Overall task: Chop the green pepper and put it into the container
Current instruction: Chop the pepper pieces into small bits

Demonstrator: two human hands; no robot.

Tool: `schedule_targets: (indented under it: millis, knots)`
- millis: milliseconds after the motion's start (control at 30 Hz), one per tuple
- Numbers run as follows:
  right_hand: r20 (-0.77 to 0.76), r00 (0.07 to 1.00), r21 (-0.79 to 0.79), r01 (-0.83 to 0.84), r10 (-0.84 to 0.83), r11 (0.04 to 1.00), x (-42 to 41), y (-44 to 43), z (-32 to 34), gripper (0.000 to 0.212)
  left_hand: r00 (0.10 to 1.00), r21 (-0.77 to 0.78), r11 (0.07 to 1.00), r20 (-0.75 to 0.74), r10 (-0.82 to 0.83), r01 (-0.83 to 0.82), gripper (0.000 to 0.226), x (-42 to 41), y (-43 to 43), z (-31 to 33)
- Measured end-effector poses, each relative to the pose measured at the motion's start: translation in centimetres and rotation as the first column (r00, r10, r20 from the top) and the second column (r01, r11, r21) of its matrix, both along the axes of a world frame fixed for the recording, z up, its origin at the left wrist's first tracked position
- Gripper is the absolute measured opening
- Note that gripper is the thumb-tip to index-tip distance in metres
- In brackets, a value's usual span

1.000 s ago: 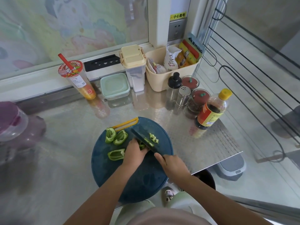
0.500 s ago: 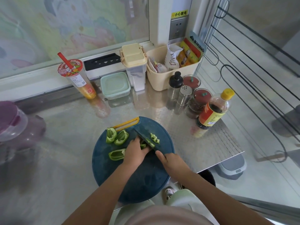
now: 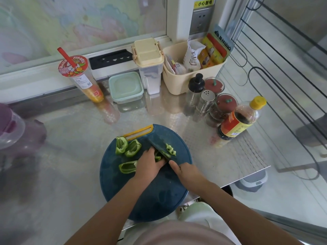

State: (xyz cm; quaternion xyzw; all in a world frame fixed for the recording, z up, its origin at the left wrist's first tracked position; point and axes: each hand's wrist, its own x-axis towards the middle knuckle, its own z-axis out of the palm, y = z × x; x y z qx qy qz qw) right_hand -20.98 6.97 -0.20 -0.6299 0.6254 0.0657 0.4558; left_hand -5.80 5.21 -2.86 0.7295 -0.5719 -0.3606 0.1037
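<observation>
Steady on the round blue cutting board (image 3: 145, 191), and very little has changed in the last second. The left hand (image 3: 148, 165) still sits at the board's middle, fingers bent down and clamping a green pepper piece (image 3: 158, 156) that peeks out just beyond the knuckles. The right hand (image 3: 187, 172), toward the board's right side, keeps its fingers wrapped on the knife (image 3: 157, 146), handle hidden beneath the palm. The dark blade angles toward the board's far edge, hard against the left fingertips, in the same spot as a second ago. The chopped bits (image 3: 170, 149) lie just right of the blade, no more of them than before. Three larger pepper chunks (image 3: 133, 148) wait on the board's left half and have not shifted. The pale green container (image 3: 126, 87) stands well beyond the board's far edge with its lid on.
</observation>
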Motion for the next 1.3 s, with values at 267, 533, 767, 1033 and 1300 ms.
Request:
schedule_targets:
  millis: [267, 533, 767, 1033, 1300]
  knots:
    - [0.027, 0.994, 0.020, 0.105, -0.106, 0.994, 1.9, -1.8, -0.3, 0.025, 0.998, -0.042, 0.997, 0.023, -0.062, 0.063, 0.048, 0.0, 0.6, 0.0]
    - [0.239, 0.905, 0.333, 0.264, -0.351, 0.905, -0.2, -3.5, 0.3, 0.060, 1.000, -0.128, 0.992, -0.010, -0.009, 0.008, 0.036, -0.2, 2.2, 0.3]
    - [0.135, 0.984, -0.010, 0.116, -0.113, 0.993, -0.9, -0.4, 0.3, 0.062, 0.996, -0.106, 0.991, -0.036, 0.078, -0.081, 0.047, -0.4, 1.9, 0.2]
    - [0.100, 0.989, -0.087, 0.119, -0.111, 0.989, -0.4, 2.6, -0.6, 0.060, 0.995, -0.094, 0.992, -0.053, 0.085, -0.090, 0.046, -0.3, 1.7, 0.2]
    - [0.036, 0.995, -0.134, 0.093, -0.089, 0.987, -0.3, 2.8, -1.8, 0.080, 0.999, -0.090, 0.995, -0.042, 0.032, -0.035, 0.052, 0.0, 1.5, 0.2]
